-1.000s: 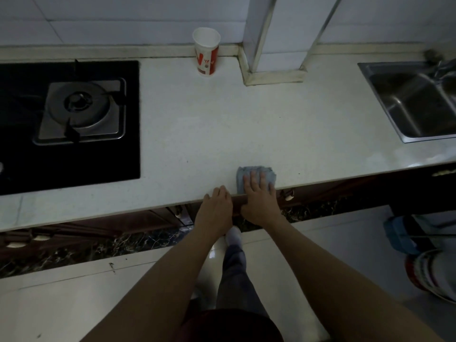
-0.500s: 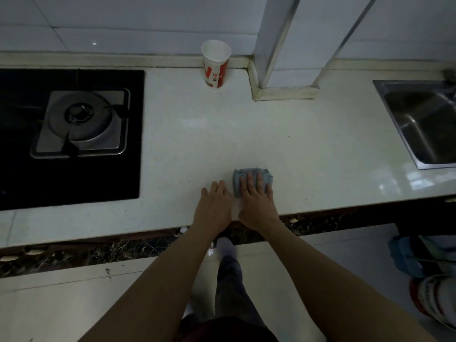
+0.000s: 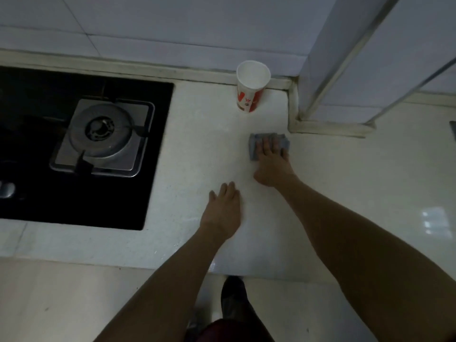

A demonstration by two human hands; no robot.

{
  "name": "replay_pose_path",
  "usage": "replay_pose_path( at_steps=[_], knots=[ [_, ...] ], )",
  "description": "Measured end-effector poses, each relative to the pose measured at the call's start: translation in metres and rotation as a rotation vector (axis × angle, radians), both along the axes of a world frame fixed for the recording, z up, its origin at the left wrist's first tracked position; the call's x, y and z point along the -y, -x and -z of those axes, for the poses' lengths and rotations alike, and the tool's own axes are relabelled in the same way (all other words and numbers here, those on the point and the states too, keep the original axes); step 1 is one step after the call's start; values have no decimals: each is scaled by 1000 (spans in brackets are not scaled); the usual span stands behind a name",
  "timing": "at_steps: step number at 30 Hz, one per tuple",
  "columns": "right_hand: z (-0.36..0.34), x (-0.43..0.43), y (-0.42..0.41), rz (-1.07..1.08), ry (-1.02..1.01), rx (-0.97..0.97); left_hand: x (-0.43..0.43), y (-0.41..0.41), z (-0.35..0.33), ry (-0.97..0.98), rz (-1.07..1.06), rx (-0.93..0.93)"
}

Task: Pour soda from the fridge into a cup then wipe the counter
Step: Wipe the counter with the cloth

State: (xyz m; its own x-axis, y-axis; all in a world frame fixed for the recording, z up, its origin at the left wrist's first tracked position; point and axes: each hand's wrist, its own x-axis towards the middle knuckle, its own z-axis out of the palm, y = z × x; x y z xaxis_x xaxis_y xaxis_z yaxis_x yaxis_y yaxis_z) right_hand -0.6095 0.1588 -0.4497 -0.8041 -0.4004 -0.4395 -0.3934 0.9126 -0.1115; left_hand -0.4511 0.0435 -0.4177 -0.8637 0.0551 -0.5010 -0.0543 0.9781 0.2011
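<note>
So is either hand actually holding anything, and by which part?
Nothing is gripped. The right hand presses flat on the middle of the cloth; the left hand lies flat on the counter.

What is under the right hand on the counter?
A folded grey-blue cloth lies flat on the white counter under the right hand, whose fingers are straight. Its far edge and sides show; its middle and the counter beneath are covered.

A black glass gas hob (image 3: pixel 37 213) sits at left, its round burner (image 3: pixel 102 127) in a square steel tray (image 3: pixel 142 155). A blurred metal knob (image 3: pixel 6 190) shows at the frame's left edge. White wall tiles (image 3: pixel 148 25) run behind; a tiled column (image 3: pixel 370 58) stands at right.
</note>
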Motion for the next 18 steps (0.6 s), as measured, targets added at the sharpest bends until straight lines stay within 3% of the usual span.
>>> replay_pose_path(
  at_steps=[8, 18],
  knots=[
    [-7, 26, 97, 74, 3, 34, 2, 24, -5, -44, -48, 94],
    [-7, 43, 160, 57, -37, -40, 2, 24, -6, -60, -64, 121]
  ],
)
